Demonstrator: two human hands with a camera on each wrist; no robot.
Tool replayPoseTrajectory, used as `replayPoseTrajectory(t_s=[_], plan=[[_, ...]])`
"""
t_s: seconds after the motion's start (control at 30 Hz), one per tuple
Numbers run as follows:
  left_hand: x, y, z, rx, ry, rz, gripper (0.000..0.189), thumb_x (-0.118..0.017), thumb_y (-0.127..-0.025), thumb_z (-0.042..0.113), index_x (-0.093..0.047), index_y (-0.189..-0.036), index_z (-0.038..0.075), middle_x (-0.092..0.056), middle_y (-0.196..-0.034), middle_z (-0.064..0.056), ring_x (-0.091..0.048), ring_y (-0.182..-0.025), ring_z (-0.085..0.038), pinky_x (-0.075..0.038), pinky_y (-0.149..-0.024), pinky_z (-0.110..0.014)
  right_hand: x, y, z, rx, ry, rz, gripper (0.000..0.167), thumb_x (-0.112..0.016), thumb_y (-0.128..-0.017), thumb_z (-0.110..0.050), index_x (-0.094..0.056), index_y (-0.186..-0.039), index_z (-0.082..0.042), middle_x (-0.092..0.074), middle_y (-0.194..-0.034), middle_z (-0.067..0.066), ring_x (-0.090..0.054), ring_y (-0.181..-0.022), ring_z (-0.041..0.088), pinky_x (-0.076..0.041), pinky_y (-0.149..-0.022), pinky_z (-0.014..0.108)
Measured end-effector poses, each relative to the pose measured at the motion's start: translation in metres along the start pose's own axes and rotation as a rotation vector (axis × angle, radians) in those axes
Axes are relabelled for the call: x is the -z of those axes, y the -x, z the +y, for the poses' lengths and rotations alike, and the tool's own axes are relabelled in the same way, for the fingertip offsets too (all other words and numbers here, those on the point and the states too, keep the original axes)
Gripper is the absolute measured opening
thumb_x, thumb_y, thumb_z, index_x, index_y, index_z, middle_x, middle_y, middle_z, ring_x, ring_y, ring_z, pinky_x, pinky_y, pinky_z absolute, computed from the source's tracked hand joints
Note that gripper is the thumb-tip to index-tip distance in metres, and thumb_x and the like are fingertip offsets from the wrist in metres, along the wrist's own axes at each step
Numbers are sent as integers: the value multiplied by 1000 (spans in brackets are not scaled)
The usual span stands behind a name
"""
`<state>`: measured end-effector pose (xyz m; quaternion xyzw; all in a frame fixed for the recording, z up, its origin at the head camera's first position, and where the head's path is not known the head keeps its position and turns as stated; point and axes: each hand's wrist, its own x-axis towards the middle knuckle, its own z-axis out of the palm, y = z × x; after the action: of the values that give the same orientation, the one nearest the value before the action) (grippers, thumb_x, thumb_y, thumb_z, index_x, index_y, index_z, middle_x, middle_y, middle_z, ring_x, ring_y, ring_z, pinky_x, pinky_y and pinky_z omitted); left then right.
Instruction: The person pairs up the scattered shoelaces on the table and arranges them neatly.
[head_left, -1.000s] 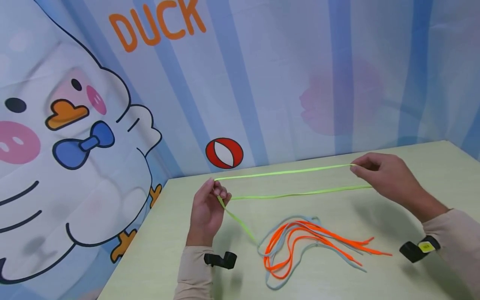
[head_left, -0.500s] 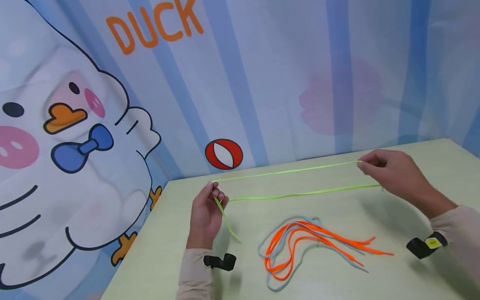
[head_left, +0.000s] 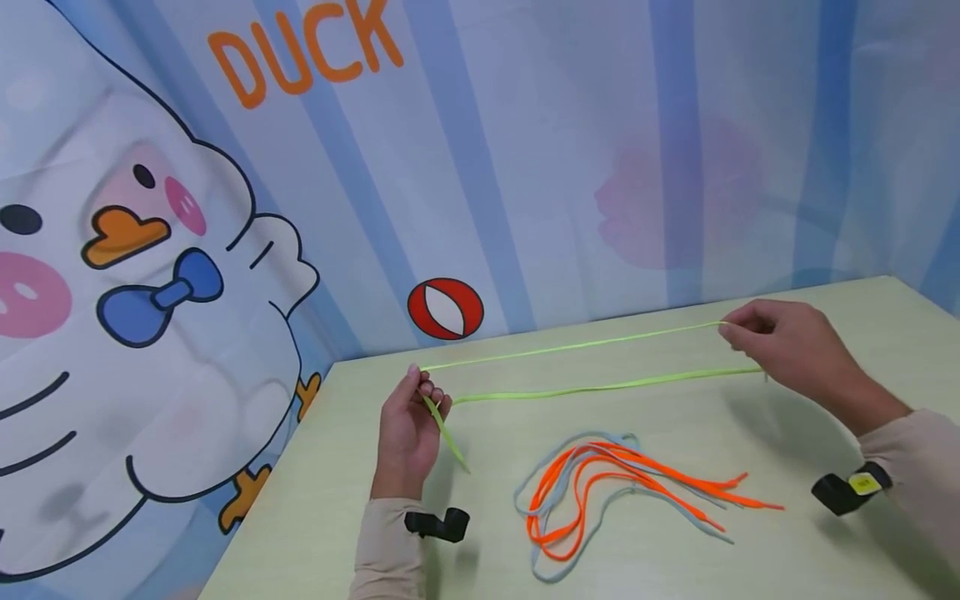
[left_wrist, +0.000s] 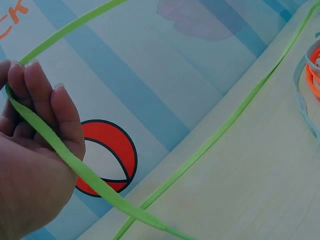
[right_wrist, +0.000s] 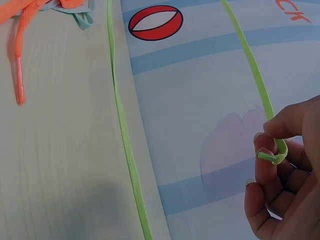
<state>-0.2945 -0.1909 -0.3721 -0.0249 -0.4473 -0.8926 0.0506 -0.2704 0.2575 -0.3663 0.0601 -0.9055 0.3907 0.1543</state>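
Note:
A flat lime-green shoelace [head_left: 570, 347] is stretched almost straight between my hands. My left hand [head_left: 408, 429] pinches it between thumb and fingers, and a short tail hangs down in front of the palm. On the far side my right hand [head_left: 787, 342] pinches the other end; its tip bends back over the fingers in the right wrist view. Below, a second green strand [head_left: 600, 389] runs across the tabletop, its right part passing behind the right hand. Nearer me lie orange shoelaces [head_left: 581, 533] in a loose bundle with pale blue-grey shoelaces [head_left: 551, 577].
The light wooden table [head_left: 300, 517] ends at a printed cloth backdrop [head_left: 555, 167] showing a duck and a red ball. A black wrist camera [head_left: 438, 525] sits on the left wrist, another [head_left: 851, 489] on the right.
The right hand has moved a little right and away, drawing the green lace along. The tail below the left hand has become shorter and pulled clear of the bundle. The bundle stays put.

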Motion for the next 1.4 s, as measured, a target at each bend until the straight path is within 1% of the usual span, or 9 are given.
replayPoseTrajectory(t_s=[0.17,0.4,0.5,0.73,0.83,0.97,1.07,1.23,1.4], plan=[[2,-1,-1,13,-11,32,22,-57,-104,31,-60,-95,11,-54,-74,1,-53,-75,-15,-47,-81,-31,1,-1,2,-19,4,3,40,-56,-102,-37,-65,-120,-2,-68,-103,16,-60,-81,26,-49,-60,36],[8,-2,-3,29,-20,67,24,-61,-101,34,-62,-93,11,-54,-74,2,-53,-73,-14,-48,-80,-30,1,-2,7,-60,23,10,43,-54,-102,-38,-64,-120,0,-67,-104,16,-61,-87,31,-49,-61,35],[7,-4,-4,36,-14,71,23,-61,-101,32,-63,-94,11,-55,-75,2,-54,-72,-14,-48,-80,-30,4,-2,10,-67,28,13,44,-54,-103,-39,-64,-121,0,-67,-104,17,-61,-89,32,-49,-62,35],[-1,-8,-1,97,12,97,20,-63,-100,26,-69,-108,8,-70,-90,-1,-65,-82,-13,-50,-96,-34,10,-2,13,-92,36,15,46,-52,-103,-39,-63,-121,2,-66,-105,19,-62,-92,34,-50,-62,33],[-1,-9,1,113,-4,112,18,-63,-100,24,-70,-108,9,-72,-93,-1,-67,-83,-12,-51,-96,-33,9,-2,14,-94,37,10,47,-50,-104,-39,-63,-122,3,-67,-106,21,-63,-94,36,-50,-62,33],[5,-14,4,98,-21,164,18,-64,-100,22,-69,-109,8,-72,-94,-2,-67,-81,-11,-51,-96,-33,6,-4,14,-92,33,0,47,-50,-104,-37,-62,-123,5,-67,-107,22,-64,-94,36,-51,-63,33],[9,-17,5,93,-10,180,20,-64,-100,22,-67,-113,8,-72,-95,-1,-66,-81,-10,-51,-95,-31,4,-4,14,-95,38,-3,47,-50,-104,-37,-63,-123,4,-68,-106,21,-64,-94,36,-51,-64,33],[13,-20,2,121,28,196,18,-66,-98,22,-68,-111,10,-72,-94,-1,-66,-80,-10,-49,-99,-32,7,-3,19,-97,59,-8,47,-48,-104,-36,-62,-125,4,-69,-106,22,-65,-95,37,-51,-63,34],[23,-22,-1,156,59,219,18,-67,-98,20,-67,-112,10,-72,-93,0,-66,-80,-11,-51,-94,-31,8,-1,23,-105,52,-27,48,-46,-105,-33,-60,-129,6,-69,-107,23,-65,-97,39,-52,-63,35]])
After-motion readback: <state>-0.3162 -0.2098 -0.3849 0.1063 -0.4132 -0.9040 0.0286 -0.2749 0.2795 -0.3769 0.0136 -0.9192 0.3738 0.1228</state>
